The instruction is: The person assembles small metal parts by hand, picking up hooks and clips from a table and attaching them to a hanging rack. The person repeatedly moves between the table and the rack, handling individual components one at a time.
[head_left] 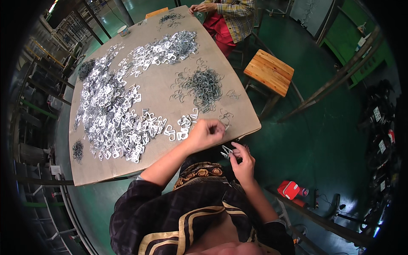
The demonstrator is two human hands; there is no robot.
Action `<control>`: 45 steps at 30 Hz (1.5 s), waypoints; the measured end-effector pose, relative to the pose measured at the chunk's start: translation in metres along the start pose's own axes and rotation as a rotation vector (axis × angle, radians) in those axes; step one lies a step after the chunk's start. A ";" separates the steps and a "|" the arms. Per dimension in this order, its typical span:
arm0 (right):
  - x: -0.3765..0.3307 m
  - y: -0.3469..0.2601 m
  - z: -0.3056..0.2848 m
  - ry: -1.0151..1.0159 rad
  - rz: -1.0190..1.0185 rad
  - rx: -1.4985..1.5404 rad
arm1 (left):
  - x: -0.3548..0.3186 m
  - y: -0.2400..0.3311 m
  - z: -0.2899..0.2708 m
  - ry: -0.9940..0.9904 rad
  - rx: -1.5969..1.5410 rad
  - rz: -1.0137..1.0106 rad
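Observation:
My left hand [205, 134] is over the table's near right edge, its fingers curled in; what they pinch, if anything, is too small to make out. Just past the edge, my right hand [243, 164] grips a bent silvery metal hook [225, 151] between thumb and fingers. Close to my left hand lie several flat silvery metal hooks [184, 127] and some loose thin wire clips [226, 116]. Farther off is a heap of dark wire clips [205, 88].
A large heap of silvery hooks [108, 104] covers the left of the tabletop [159, 91], with another pile [165, 49] beyond. A seated person [233, 21] handles something at the far end. A wooden stool [269, 71] stands right of the table; a red container [289, 190] sits lower right.

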State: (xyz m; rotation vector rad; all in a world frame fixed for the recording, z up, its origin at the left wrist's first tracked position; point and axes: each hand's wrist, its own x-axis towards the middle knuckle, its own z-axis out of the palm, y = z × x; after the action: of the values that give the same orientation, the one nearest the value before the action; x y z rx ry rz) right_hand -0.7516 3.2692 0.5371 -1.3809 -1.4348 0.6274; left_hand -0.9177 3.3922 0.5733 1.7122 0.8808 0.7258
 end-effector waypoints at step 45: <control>0.106 0.057 0.095 -0.395 -0.476 -0.421 | -0.083 -0.035 0.044 0.189 0.188 0.513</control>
State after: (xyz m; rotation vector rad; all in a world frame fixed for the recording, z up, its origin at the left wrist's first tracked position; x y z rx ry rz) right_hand -0.7964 3.4066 0.4848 -1.1893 -2.2246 0.3005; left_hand -0.9349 3.3075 0.5232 2.0939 0.6508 1.1910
